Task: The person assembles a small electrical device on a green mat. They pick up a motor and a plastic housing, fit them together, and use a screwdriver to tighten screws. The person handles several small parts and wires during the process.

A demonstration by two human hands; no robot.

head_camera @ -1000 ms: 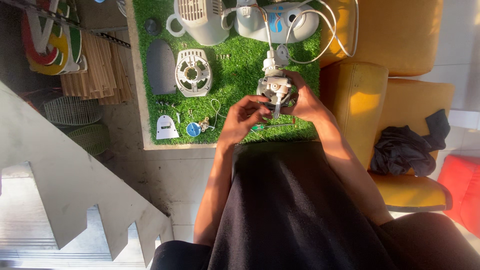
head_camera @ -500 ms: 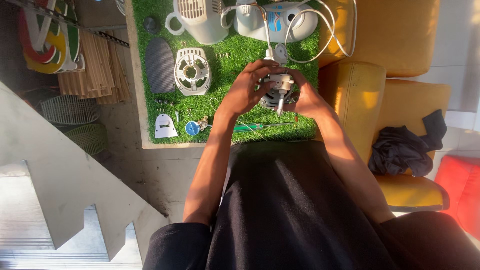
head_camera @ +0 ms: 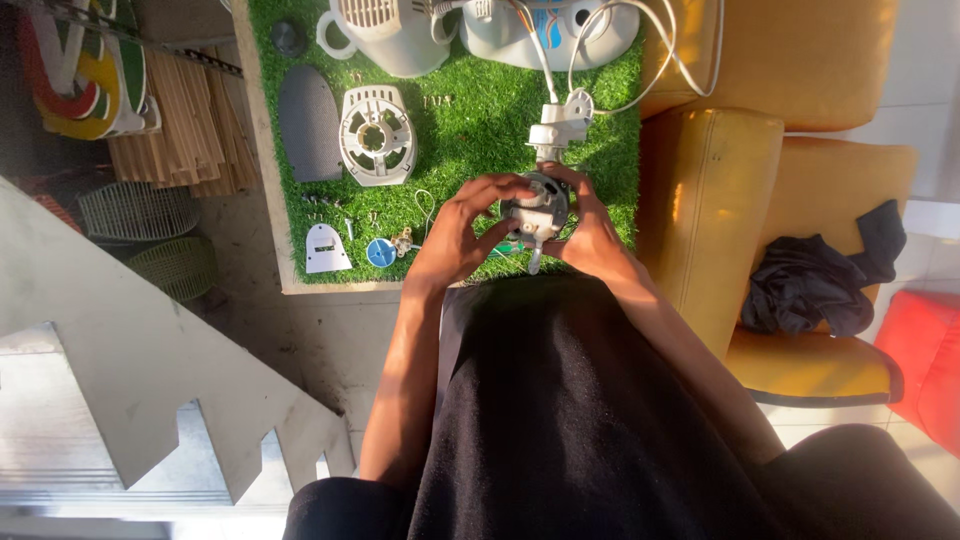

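Squarely over the near edge of a green turf mat (head_camera: 470, 130), both hands closed around a small round fan motor (head_camera: 535, 205) of grey metal with white plastic parts. Left hand (head_camera: 462, 235) on the motor's left side, fingers (head_camera: 492, 190) curled over its top rim and thumb stretched toward its lower front. Right hand (head_camera: 592, 235) cupping the right side and back, fingers wrapped snugly against the housing, no gap visible between palm and motor. Motor lifted just above the turf, tilted toward the camera, a short white stub poking down below it. Just beyond the motor, a white plastic neck bracket (head_camera: 560, 120) with white cables (head_camera: 640, 60) running up to a white and blue fan base (head_camera: 550, 30) at the far edge. Beside that base, a white vented housing with a handle (head_camera: 380, 30). Further left on the turf, a round white slotted motor cover (head_camera: 377, 135) and next to it a flat dark grey oval panel (head_camera: 309, 122). Nearer the front edge, a small white arched plate (head_camera: 326, 248), a little blue cap (head_camera: 380, 252) and scattered screws (head_camera: 330, 205), all well apart from the hands. Off to the right, a yellow seat (head_camera: 710, 190) with a dark cloth (head_camera: 810, 280) heaped on it. Dark garment across the lap below.
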